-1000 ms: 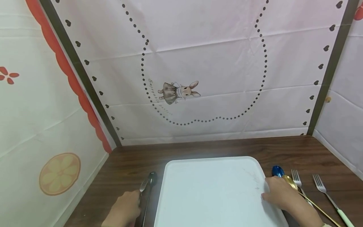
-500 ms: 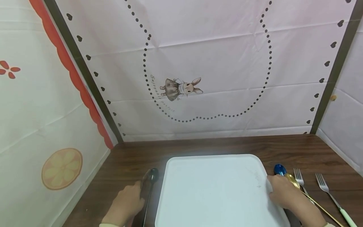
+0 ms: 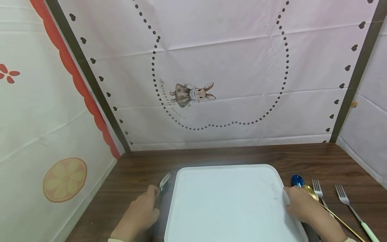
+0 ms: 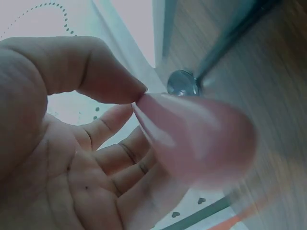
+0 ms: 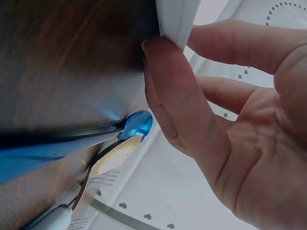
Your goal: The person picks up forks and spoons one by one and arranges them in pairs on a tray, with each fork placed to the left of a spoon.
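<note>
My left hand (image 3: 139, 210) pinches a fork between thumb and fingers, left of the white tray (image 3: 223, 201). The fork (image 3: 164, 179) points its tines away from me; in the left wrist view its pink handle (image 4: 201, 139) juts toward the camera, blurred. A dark spoon (image 4: 182, 82) lies on the table beyond it, mostly covered by the hand and fork in the head view. At the tray's right edge, my right hand (image 3: 302, 205) pinches the rim (image 5: 177, 21) between thumb and fingers.
Right of the tray lie a blue spoon (image 3: 297, 180), a gold spoon (image 3: 311, 192), a fork (image 3: 317, 188) and another fork with a pale green handle (image 3: 369, 232). Printed cloth walls (image 3: 229, 74) enclose the brown wooden table (image 3: 145, 168) at the back and sides.
The left hand has moved slightly forward and right, swinging the fork's tines over the dark spoon toward the tray. The right hand stays at the tray's edge. The head view has shifted a little.
</note>
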Tool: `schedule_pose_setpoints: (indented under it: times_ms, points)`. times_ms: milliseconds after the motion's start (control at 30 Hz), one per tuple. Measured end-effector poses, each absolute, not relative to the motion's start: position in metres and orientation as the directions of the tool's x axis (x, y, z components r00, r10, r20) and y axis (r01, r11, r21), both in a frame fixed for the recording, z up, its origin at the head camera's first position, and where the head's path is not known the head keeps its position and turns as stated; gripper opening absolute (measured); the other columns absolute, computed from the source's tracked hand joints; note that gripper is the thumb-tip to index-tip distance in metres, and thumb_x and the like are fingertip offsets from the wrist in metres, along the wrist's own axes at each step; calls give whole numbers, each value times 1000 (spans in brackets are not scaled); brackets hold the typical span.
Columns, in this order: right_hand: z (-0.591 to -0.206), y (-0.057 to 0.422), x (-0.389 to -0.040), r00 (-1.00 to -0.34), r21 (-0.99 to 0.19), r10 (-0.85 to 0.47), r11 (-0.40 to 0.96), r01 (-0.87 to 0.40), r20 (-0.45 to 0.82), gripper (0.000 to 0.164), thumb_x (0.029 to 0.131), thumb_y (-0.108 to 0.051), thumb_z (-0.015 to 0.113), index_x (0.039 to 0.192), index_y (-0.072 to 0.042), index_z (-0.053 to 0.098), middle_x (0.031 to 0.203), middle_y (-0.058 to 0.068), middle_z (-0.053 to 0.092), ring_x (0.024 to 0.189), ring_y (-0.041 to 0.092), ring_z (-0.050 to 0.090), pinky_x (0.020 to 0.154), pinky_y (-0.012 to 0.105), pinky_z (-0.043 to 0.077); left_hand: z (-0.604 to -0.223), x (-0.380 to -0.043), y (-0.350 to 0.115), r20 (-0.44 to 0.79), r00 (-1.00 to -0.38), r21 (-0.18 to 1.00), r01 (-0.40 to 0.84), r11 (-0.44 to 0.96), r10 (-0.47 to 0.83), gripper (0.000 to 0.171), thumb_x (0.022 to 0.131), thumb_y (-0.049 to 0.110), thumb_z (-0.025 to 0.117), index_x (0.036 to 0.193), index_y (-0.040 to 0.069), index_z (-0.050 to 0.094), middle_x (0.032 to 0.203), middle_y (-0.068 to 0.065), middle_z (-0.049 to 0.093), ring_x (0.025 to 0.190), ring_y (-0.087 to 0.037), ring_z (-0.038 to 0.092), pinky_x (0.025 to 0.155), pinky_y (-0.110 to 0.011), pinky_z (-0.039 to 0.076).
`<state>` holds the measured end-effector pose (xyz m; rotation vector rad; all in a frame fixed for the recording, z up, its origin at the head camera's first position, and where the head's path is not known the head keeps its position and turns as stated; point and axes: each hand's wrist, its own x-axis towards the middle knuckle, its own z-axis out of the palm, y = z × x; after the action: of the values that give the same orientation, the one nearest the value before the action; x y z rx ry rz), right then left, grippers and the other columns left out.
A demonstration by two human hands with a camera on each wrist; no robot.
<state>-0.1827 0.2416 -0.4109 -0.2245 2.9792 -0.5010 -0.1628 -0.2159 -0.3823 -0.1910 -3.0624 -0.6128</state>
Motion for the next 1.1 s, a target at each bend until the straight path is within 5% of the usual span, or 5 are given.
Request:
schedule_pose_setpoints:
  times_ms: [233,500,633,833,1100]
  points:
    - [-410,240,-183,-983,-327,-154,938,-113,-103,46,66,1,66,109,14,56,98,26,62,88,37,58,76,56,48,-378,-162,-206,74,-984,417,176,892,160,42,73,2,55,114,8,49,67,0,45,52,-15,41,44,-32,38]
    - [-409,239,-183,-983,-329,-160,936,-123,-86,47,65,1,65,109,15,55,98,26,62,89,39,58,77,56,48,-376,-161,-194,12,-980,512,178,840,200,28,81,1,50,108,4,54,80,-6,48,40,-13,47,35,-28,43]
    - [-410,238,-184,-983,-330,-153,937,-112,-101,48,66,1,67,110,15,54,99,27,61,89,39,58,76,56,49,-377,-163,-190,-6,-979,493,174,852,203,26,83,5,54,109,4,57,83,-6,52,45,-13,50,46,-31,48]
    - [-411,239,-184,-982,-331,-162,936,-121,-96,48,65,1,67,110,15,55,97,26,62,88,38,58,76,55,49,-380,-167,-185,63,-967,411,249,877,246,25,80,10,62,104,9,63,87,-3,59,75,-16,55,74,-45,50]
    - [-410,240,-184,-981,-325,-160,938,-117,-107,49,65,3,67,111,16,54,98,28,61,87,37,58,75,54,49,-386,-168,-179,152,-951,364,307,879,269,23,76,9,61,98,9,66,94,-8,64,87,-23,57,79,-48,49]
